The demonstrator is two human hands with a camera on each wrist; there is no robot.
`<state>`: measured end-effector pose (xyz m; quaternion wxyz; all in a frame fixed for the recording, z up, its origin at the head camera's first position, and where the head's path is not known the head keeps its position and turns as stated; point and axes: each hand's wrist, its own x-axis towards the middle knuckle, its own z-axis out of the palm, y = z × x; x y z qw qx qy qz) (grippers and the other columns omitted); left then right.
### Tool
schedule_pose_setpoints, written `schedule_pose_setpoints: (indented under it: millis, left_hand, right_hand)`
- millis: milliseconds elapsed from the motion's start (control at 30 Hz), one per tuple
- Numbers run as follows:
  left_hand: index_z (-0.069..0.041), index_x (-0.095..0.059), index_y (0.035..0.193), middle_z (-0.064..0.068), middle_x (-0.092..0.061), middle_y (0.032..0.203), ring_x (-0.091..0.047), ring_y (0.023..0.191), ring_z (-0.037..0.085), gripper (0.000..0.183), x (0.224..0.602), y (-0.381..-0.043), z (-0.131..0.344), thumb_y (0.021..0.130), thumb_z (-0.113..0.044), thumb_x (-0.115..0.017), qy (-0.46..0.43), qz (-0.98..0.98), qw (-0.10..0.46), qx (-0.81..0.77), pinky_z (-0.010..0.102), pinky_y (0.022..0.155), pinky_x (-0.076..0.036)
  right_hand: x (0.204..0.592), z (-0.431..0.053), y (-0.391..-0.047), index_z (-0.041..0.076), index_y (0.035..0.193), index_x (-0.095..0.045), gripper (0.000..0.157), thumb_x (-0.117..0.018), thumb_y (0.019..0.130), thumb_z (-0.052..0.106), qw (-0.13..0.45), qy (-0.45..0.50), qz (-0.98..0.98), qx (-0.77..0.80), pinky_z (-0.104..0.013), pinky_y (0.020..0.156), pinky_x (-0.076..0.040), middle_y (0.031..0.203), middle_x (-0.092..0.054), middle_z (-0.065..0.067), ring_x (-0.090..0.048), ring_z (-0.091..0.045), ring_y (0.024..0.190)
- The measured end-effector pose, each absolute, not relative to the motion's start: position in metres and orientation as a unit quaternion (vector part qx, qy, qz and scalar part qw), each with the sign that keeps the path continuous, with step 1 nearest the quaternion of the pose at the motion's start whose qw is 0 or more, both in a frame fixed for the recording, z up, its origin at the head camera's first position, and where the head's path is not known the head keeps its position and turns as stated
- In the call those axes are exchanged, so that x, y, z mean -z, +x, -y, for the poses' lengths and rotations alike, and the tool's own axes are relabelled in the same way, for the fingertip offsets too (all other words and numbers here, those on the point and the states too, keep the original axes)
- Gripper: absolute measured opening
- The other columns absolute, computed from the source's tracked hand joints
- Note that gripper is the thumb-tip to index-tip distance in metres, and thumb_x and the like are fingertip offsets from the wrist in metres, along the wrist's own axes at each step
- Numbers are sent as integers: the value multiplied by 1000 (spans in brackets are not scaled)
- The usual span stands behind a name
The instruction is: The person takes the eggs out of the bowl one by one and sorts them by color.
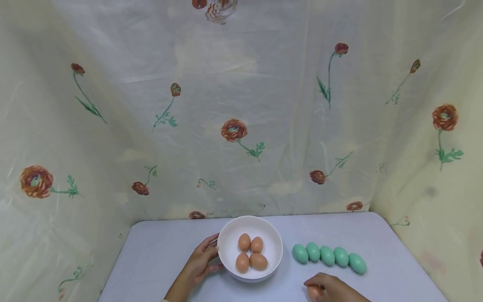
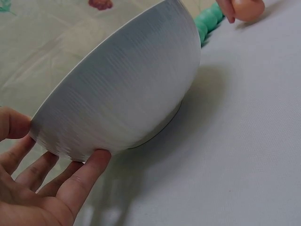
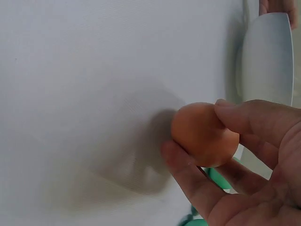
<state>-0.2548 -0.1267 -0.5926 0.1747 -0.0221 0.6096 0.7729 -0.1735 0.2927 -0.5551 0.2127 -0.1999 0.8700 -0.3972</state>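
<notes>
White and round, the bowl (image 1: 268,243) held four brown eggs (image 1: 242,262), and the left hand (image 1: 200,261) gripped its left side with fingers spread. Right of the bowl lay five green eggs (image 1: 327,256) in a row; to the bowl's near right, the right hand (image 1: 329,285) pinched another brown egg (image 3: 200,134).

A bowl (image 1: 273,247), four eggs (image 1: 244,242) inside, stands midway across the surface (image 1: 158,241); a five-egg row (image 1: 327,256) lies toward the right edge, one held egg (image 1: 315,292) before it.
</notes>
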Motion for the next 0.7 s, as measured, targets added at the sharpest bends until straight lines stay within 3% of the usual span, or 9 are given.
schedule_pose_setpoints:
  millis: [300, 500, 567, 700]
  left_hand:
    - [-13, -39, 153, 18, -35, 160, -56, 129, 26, 56, 589, -258, 126, 99, -16, -53, -9, -608, 175, -774, 53, 91, -57]
    - [-13, -38, 154, 18, -34, 161, -55, 129, 26, 56, 587, -261, 127, 100, -16, -52, -5, -608, 175, -774, 53, 91, -57]
    - [-12, -38, 154, 19, -34, 160, -56, 128, 26, 56, 589, -260, 127, 100, -15, -53, -5, -609, 176, -774, 53, 90, -58]
    - [-12, -39, 153, 19, -35, 160, -59, 123, 22, 56, 594, -255, 127, 99, -15, -53, -12, -608, 178, -774, 51, 87, -59]
  right_hand:
    - [555, -291, -175, 6, 125, -67, 38, -69, 92, 26, 221, -176, -878, 387, -26, 92, -50, 124, -66, -9, -60, -25, 113]
    - [552, -292, -174, 7, 127, -66, 40, -69, 93, 27, 219, -170, -879, 388, -17, 90, -45, 129, -65, -11, -58, -26, 118]
    - [551, -292, -173, 6, 129, -64, 43, -70, 92, 27, 229, -155, -875, 397, -26, 93, -49, 131, -63, -14, -58, -33, 120]
    - [545, -290, -168, 7, 133, -60, 53, -72, 89, 36, 267, -74, -868, 413, -55, 93, -52, 132, -61, -20, -57, -42, 120]
